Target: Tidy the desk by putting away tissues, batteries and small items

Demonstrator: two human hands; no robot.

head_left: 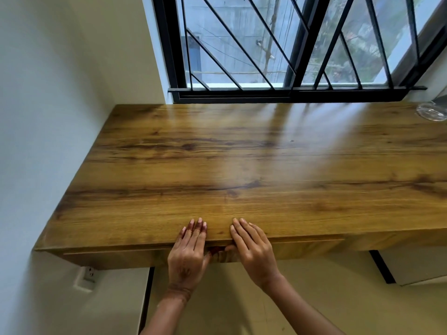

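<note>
A wooden desk (242, 160) runs under a barred window, its top bare in front of me. Both my hands rest on its near edge, side by side. My left hand (189, 252) lies flat with fingers over the desk top and thumb against the drawer front (121, 256) below the edge. My right hand (254, 250) does the same just to its right, thumb tucked at the drawer front. Neither hand holds an object. No tissues or batteries are in sight.
A clear glass dish (431, 112) sits at the desk's far right corner. A white wall closes the left side, with a wall socket (88, 276) below the desk. The black-framed window (290, 44) stands behind the desk. A white unit (416, 264) stands under the desk's right part.
</note>
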